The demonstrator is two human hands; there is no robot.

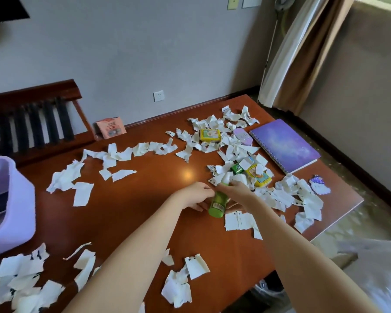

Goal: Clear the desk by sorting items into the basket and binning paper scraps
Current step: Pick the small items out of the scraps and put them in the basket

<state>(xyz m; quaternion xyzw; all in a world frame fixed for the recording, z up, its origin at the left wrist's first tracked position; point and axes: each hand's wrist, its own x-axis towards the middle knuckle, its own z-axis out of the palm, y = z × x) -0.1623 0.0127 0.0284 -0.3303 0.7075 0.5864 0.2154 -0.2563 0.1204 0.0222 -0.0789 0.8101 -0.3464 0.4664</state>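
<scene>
A reddish-brown wooden desk fills the middle of the frame, strewn with torn white paper scraps. A lilac basket sits at its left edge. Toward the upper right lie a purple notebook, a yellow box, a second yellow box, a green box and a lilac tin.

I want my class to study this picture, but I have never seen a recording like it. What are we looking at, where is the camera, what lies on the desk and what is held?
No machine here: a person wears one camera on the head, looking down at their own bare arms, so there is one view only. The left hand and right hand both grip a small green plastic bottle at the middle of a brown wooden desk. All over it lie torn white paper scraps. At the right lie a purple spiral notebook and a small yellow box. A lilac basket stands at the left edge.
</scene>
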